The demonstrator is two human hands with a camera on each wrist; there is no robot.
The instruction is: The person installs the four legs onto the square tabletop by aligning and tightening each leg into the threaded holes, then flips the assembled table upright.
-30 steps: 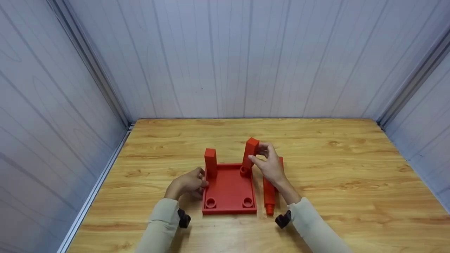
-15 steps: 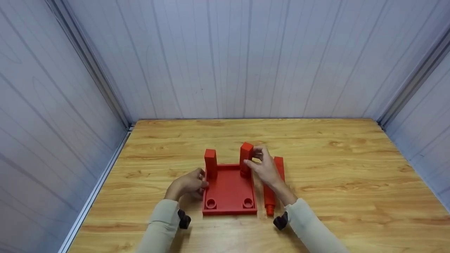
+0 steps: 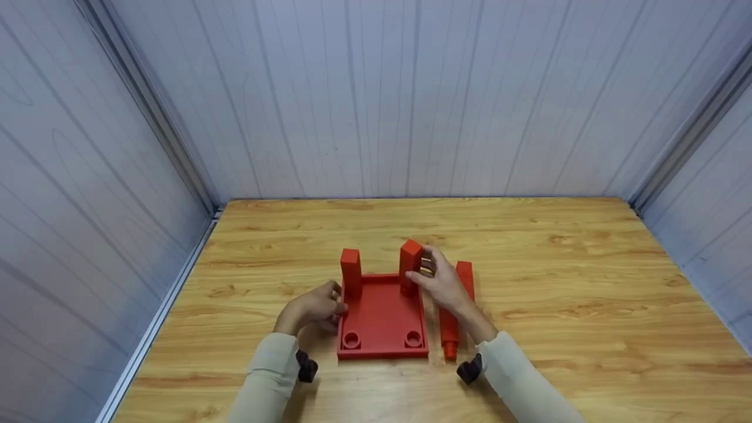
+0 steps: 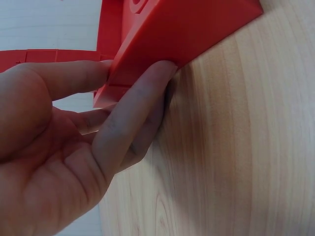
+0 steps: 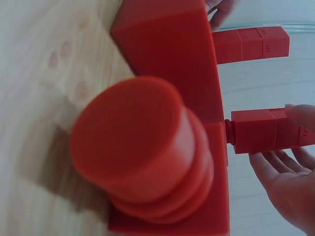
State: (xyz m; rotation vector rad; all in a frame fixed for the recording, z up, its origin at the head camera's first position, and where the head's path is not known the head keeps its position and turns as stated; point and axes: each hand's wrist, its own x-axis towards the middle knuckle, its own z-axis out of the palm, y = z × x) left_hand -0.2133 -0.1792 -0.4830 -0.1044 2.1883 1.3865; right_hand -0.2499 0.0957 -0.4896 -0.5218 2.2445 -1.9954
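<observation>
A person's left hand (image 3: 314,304) rests beside a shallow red tray (image 3: 385,317) on the wood-grained surface (image 3: 587,294), its fingers (image 4: 130,110) nearly closed, pinching the tray's left wall. The right hand (image 3: 442,286) has its fingers bent around an upright red leg (image 3: 410,258) at the tray's far right corner, parted only as wide as the leg. From the right wrist I can see a short stretch of narrower neck between this leg and the tray. A matching post (image 3: 351,273) stands upright in the far left corner. The near left socket (image 3: 351,340) and near right socket (image 3: 413,339) are open rings. Just right of the tray, a loose peg (image 3: 449,326) lies flat, its round, ridged end toward the person; another red piece (image 3: 465,276) lies beside it, partly hidden by the right forearm.
</observation>
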